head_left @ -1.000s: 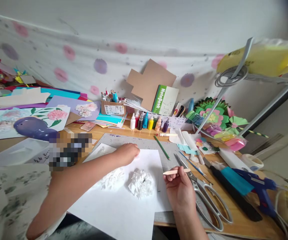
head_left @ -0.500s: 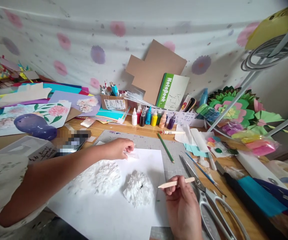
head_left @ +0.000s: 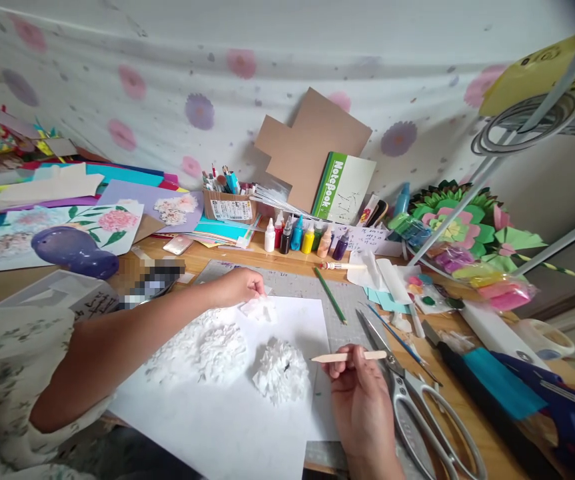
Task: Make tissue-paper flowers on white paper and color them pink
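Note:
My left hand (head_left: 241,287) reaches over the far edge of a white paper sheet (head_left: 207,427), its fingers pinched on a thin piece of white tissue paper (head_left: 261,309). In my right hand (head_left: 362,393), thumb and fingers grip a pointed wooden stick (head_left: 324,358), whose tip points left toward a ruffled white paper flower (head_left: 283,375). That flower has a small dark spot near its middle. Two more ruffled white clusters, one nearer (head_left: 221,348) and one further left (head_left: 173,357), lie below my left forearm on the sheet.
Large scissors (head_left: 407,400) lie right of my right hand beside a thin blue brush (head_left: 402,337). A green pencil (head_left: 331,295) rests on the grey cutting mat (head_left: 292,283). Small paint bottles (head_left: 308,238) line the back. A purple balloon (head_left: 70,250) and a phone (head_left: 154,283) are left.
My left hand has risen slightly, and more of the tissue paper shows below its fingers. The right hand keeps its grip on the stick. The view has shifted a little.

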Motion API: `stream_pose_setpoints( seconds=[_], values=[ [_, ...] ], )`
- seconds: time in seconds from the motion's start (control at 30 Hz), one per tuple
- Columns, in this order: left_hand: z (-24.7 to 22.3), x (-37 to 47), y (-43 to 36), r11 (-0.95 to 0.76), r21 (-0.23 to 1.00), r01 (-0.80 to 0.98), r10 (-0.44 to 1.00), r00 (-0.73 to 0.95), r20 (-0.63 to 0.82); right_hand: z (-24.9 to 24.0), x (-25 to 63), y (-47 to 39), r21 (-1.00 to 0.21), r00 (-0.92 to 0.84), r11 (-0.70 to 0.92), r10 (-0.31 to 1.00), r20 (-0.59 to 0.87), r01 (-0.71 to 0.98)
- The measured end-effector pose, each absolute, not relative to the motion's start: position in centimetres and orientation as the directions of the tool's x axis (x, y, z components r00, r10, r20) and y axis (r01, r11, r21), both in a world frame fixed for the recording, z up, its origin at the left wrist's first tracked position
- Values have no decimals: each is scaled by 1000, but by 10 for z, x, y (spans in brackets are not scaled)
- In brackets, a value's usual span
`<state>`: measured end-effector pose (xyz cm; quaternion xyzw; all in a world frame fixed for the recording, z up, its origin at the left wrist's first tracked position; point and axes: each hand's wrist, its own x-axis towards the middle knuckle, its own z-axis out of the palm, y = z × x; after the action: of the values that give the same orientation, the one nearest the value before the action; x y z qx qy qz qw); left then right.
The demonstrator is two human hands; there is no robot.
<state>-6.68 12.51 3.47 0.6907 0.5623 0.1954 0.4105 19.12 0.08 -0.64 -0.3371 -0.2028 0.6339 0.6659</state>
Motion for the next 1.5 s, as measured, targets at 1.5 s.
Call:
stream_pose_setpoints(
  seconds=[1.5],
  values=[
    [23, -8, 5, -688, 59, 724, 647, 574, 501, 13, 185, -20, -769, -80, 566, 817, 571, 296]
  ],
)
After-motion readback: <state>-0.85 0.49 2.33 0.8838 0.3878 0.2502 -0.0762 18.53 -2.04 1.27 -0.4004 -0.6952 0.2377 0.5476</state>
